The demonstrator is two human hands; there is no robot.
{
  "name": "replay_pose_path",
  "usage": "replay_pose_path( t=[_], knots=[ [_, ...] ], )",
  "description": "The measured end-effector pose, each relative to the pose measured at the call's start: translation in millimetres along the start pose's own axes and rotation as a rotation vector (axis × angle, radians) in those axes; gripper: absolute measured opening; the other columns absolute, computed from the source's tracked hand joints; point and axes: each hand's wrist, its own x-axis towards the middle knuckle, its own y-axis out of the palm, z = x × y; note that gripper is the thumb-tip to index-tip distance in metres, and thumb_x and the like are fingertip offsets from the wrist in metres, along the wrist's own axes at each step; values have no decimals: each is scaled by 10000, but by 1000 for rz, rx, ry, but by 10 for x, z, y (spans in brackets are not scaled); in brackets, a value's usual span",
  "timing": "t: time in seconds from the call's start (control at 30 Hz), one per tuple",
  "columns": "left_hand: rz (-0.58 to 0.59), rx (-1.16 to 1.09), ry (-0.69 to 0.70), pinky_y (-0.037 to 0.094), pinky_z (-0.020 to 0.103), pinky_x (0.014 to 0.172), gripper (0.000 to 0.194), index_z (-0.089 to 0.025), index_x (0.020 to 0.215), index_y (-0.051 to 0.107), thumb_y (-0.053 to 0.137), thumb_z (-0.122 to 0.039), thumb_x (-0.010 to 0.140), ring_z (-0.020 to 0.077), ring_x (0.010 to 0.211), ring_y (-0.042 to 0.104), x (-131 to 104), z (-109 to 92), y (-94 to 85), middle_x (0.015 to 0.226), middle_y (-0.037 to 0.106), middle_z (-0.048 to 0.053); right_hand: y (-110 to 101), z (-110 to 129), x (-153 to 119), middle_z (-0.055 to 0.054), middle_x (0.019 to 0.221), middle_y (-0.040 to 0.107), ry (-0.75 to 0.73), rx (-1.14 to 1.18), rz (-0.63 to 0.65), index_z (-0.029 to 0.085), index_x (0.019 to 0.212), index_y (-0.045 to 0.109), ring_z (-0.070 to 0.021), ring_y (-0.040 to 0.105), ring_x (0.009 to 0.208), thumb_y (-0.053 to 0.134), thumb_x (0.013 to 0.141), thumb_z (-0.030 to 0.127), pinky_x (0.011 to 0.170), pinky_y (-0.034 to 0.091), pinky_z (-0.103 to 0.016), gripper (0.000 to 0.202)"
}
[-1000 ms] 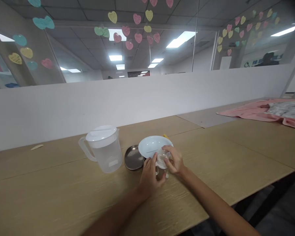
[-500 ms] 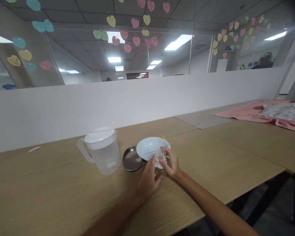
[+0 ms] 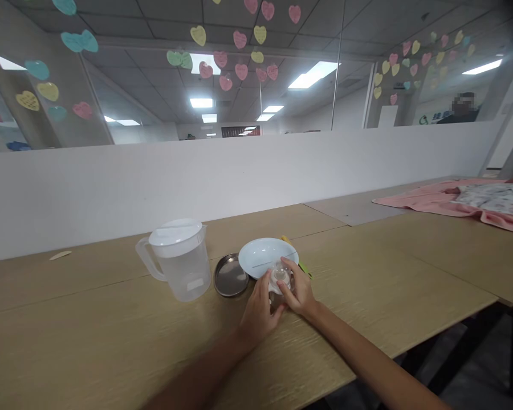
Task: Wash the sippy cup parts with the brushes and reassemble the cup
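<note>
In front of me, both hands are closed around a small clear container with a white ring and a see-through domed top [image 3: 279, 274]. My left hand [image 3: 259, 310] wraps the lower part from the left side. On the right, my right hand [image 3: 300, 289] grips the domed top, its thumb across the front. The fingers hide much of the container's body. Just behind it lies a pale blue-white bowl [image 3: 256, 254] with a thin stick-like line across it. A round metal dish [image 3: 231, 275] sits beside the bowl on its left.
A translucent lidded pitcher [image 3: 183, 265] stands left of the dish. Green-and-yellow handled things [image 3: 305, 270] poke out behind the bowl. A flat light piece [image 3: 60, 255] lies far left. Pink cloth [image 3: 431, 200] covers the table's far right. A white wall [image 3: 248, 176] borders the back.
The right hand and the domed top have dropped slightly toward the left hand. More of the green handle shows beside the right hand. The view has shifted a little; bowl, dish and pitcher stay put.
</note>
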Motion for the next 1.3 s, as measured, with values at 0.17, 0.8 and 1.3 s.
replay_pose_path(
  t=[0.17,0.8,1.3],
  knots=[
    [20,32,-18,392,481,1033,744,-141,1424,138,554,-233,815,298,1315,356,16,-38,-30,1420,342,202,27,3,-22,-152,1164,590,39,28,27,168,1314,396,-271,595,1045,467,879,328,844,517,-425,468],
    [74,100,-8,366,468,1055,724,-182,1425,179,574,-270,825,274,1296,379,59,-86,-65,1388,393,166,1,-152,111,-124,1244,397,133,150,-370,263,1268,367,-262,436,1174,487,867,268,935,429,-522,419],
    [61,73,-16,366,460,1055,695,-183,1406,216,575,-258,815,270,1293,387,72,-98,-76,1383,405,165,73,-380,51,-91,1220,510,347,256,227,216,1093,643,-206,483,1163,248,958,437,985,396,-387,472]
  ],
)
